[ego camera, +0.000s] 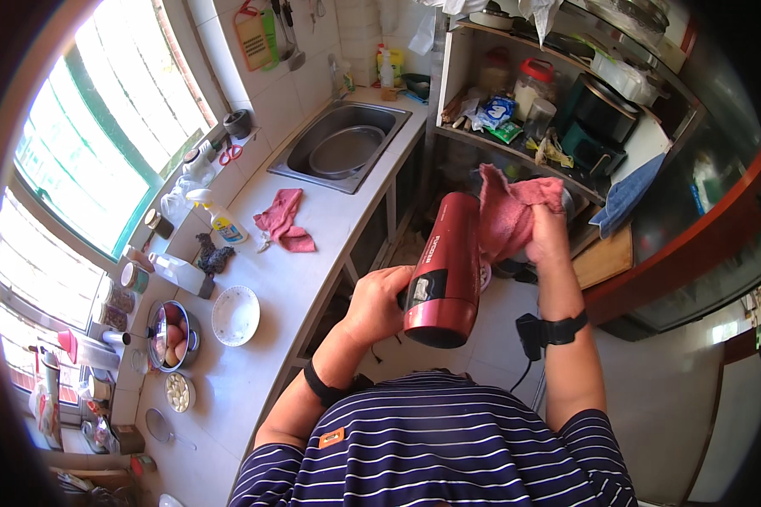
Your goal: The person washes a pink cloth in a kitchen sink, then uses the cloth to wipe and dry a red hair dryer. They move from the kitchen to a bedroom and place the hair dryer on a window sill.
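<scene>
My left hand (378,303) grips the black side part, apparently a handle, of a red metallic jug-shaped appliance (447,253). It is tilted in front of my chest, its dark rounded end towards me. A black panel and some writing show on its body. In my right hand (545,234) is a bunched pink cloth (510,209), held close against the right side of the appliance's far end. The cloth hides part of that end, and my right fingers are mostly covered. A second pink cloth (286,222) lies crumpled on the white countertop (279,298) to the left.
Beyond the cloth is a steel sink (339,147) with a round basin inside. A spray bottle (219,215), a white bowl (236,315), a lidded pot (174,336) and a bowl of garlic cloves (179,392) stand along the counter. Cluttered shelving (526,149) rises ahead right.
</scene>
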`<state>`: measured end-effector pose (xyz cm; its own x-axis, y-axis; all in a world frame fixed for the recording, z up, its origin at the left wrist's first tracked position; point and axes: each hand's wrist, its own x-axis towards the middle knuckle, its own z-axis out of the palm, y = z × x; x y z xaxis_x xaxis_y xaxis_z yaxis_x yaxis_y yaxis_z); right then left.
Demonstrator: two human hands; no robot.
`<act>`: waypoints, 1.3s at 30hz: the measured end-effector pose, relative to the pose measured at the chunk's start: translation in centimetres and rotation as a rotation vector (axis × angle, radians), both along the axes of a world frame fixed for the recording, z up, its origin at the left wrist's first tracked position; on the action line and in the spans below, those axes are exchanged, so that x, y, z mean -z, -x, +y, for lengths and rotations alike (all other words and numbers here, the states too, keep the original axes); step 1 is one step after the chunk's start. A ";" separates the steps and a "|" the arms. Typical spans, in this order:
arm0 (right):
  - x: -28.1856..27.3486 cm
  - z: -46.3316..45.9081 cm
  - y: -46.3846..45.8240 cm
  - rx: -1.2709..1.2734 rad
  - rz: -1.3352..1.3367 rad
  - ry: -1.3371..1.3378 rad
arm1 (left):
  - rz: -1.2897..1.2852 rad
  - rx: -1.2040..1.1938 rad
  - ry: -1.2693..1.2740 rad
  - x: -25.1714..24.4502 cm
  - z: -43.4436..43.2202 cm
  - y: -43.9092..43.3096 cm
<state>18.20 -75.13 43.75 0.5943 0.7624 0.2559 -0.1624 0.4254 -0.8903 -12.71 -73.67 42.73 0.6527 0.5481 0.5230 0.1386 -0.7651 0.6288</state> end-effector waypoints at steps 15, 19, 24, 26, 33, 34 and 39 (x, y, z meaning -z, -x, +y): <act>-8.8 -10.0 12.3 -0.540 -1.489 0.088 | 0.243 0.043 -0.112 0.3 0.3 -1.0; -6.8 -10.0 11.8 -0.480 -1.633 -0.028 | 0.227 -0.012 -0.153 -0.3 -0.1 -1.3; -5.3 -4.5 6.5 -0.402 -1.311 -0.048 | 0.241 -0.016 -0.191 -1.1 -1.0 -1.8; -4.5 -2.7 4.2 -0.285 -1.222 0.032 | 0.114 0.003 -0.162 -1.3 -1.4 -2.0; -0.2 -0.7 5.4 -0.225 0.025 0.256 | 0.051 -0.036 0.023 -0.7 -2.0 -1.3; -0.2 -0.8 6.1 -0.391 0.168 0.120 | -0.016 -0.033 -0.017 -0.5 -1.9 -1.5; -1.9 -1.7 9.9 -0.399 0.372 -0.059 | 0.043 -0.057 -0.169 0.1 -1.3 -1.7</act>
<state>8.34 -76.80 45.66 0.3202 0.9380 0.1326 -0.6205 0.3135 -0.7189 -11.02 -74.96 42.62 0.6470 0.4912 0.5832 0.2086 -0.8497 0.4842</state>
